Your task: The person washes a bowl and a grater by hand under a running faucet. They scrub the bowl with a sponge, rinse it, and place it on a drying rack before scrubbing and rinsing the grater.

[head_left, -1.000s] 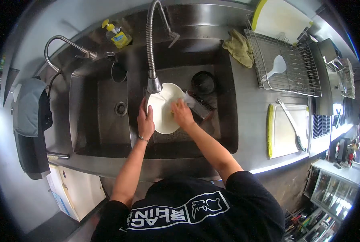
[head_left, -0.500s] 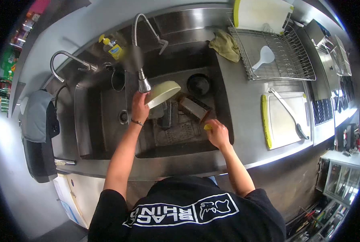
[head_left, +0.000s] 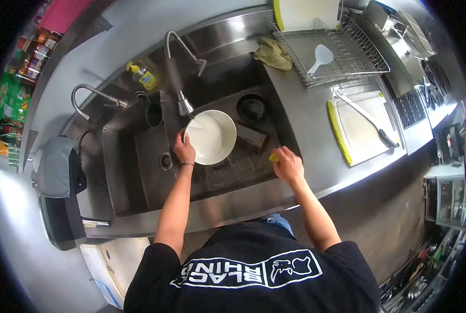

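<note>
A round white bowl (head_left: pixel 212 138) faces up over the right basin, its left rim gripped by my left hand (head_left: pixel 185 149). Just above its rim is the spray head (head_left: pixel 184 104) of the coiled faucet, with a thin stream of water falling into the bowl. My right hand (head_left: pixel 289 164) is closed round a small yellow sponge (head_left: pixel 274 157) near the basin's right edge. Behind the bowl a round black dish (head_left: pixel 252 108) lies in the sink, and a rectangular metal piece (head_left: pixel 251 136) sits beside it, partly hidden by the bowl.
A second faucet (head_left: pixel 98 91) stands at the left basin (head_left: pixel 123 172). Behind the sink is a yellow soap bottle (head_left: pixel 145 78). A green cloth (head_left: pixel 273 53), a dish rack (head_left: pixel 348 68) with a white paddle (head_left: pixel 321 56), and a cutting board (head_left: pixel 363 128) with a knife (head_left: pixel 366 117) are on the right.
The bowl has turned from tilted on its side to facing up under the faucet. My right hand still holds the sponge. The whole view has shifted and turned slightly.
</note>
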Motion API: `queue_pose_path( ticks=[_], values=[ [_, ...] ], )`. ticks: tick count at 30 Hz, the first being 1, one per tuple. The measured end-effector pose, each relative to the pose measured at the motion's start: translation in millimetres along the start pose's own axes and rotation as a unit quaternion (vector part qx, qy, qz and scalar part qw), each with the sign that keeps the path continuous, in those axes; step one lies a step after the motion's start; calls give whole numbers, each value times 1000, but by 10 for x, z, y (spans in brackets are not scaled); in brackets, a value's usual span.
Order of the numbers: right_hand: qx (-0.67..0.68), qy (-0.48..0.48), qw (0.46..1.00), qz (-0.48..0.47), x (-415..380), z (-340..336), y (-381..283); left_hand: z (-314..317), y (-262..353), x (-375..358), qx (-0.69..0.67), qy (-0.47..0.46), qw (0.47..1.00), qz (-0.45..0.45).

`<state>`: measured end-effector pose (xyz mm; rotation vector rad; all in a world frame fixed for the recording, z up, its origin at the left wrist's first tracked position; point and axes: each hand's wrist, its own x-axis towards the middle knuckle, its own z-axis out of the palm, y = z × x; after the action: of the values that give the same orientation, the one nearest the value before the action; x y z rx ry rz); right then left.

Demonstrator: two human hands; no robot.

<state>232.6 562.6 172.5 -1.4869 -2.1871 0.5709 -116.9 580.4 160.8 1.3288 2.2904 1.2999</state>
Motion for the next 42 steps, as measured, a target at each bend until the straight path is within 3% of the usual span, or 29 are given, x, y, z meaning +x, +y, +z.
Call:
queue_pose_path(
  ticks=[1,2,3,4,5,8,10,15,20,22,23,25,27,28,34,36,40,42],
  values=[
    [-5,14,1000,8,5,3,-1,99,-245,17,103,0,994,-41],
    [-12,15,1000,10,8,-6,-11,175,-315,-36,96,-2,994,-41],
    [-20,14,1000,11,4,-4,-30,232,-395,-96,-135,-25,961,-241],
    [-27,14,999,10,6,-1,-41,241,-391,-144,-352,-46,836,-417],
    [-32,16,999,11,4,5,-38,230,-398,-233,-399,-57,806,-434],
    [-29,30,999,16,-24,30,-31,145,-307,-422,-439,-57,785,-434],
    [-43,43,998,22,-27,55,-43,97,-292,-487,-414,-63,798,-433],
    [-53,55,997,24,-47,44,-98,148,-420,-480,-387,23,851,-355],
    [-56,74,995,31,-28,86,-97,1,10,-386,-429,0,807,-405],
    [-57,58,996,27,-42,87,-61,109,-94,-185,-425,-88,839,-328],
    [-57,62,996,27,-40,86,-40,149,-35,-73,-303,-73,923,-228],
    [-50,48,998,7,-38,97,-11,240,95,155,-194,-95,973,-84],
    [-32,40,999,7,-50,37,-31,232,360,288,-56,-118,985,110],
    [-14,33,999,6,-43,5,-38,221,520,325,11,-126,966,226],
    [22,6,999,35,-12,-71,-21,437,351,602,79,-90,960,253],
    [37,-4,999,39,-7,-73,0,382,385,519,18,-70,992,100],
    [51,-19,998,27,30,-81,22,337,-5,492,83,4,997,0],
    [74,-36,996,19,41,-68,70,374,-224,461,25,87,962,-258]
  ],
)
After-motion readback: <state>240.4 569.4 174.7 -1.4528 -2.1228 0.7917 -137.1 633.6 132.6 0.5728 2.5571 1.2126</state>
